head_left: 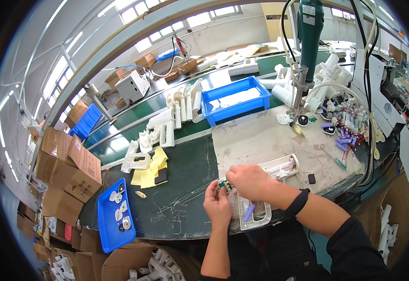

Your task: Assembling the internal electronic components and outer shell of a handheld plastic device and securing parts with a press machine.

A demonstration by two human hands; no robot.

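Observation:
A small green circuit board (223, 183) is pinched in the fingertips of my left hand (217, 204), just above the bench edge. My right hand (250, 181) is closed over the board's right side; its curled fingers hide what they grip. Partly under my right hand and wrist lies an open white plastic housing (282, 167), its long shell reaching to the right. Its loop-shaped handle (262, 218) points toward me, with a purple cylindrical battery cell (249, 212) inside the loop. A small black rectangular piece (312, 178) rests to the right of the housing.
A green-handled screwdriver (340, 163) and a heap of purple cells and wired parts (347, 126) lie right. Above the mat hangs a green power driver (310, 42). Blue trays (236, 115) (105, 213), white housings (160, 129), yellow sheets (149, 173) and cartons (73, 173) stand around.

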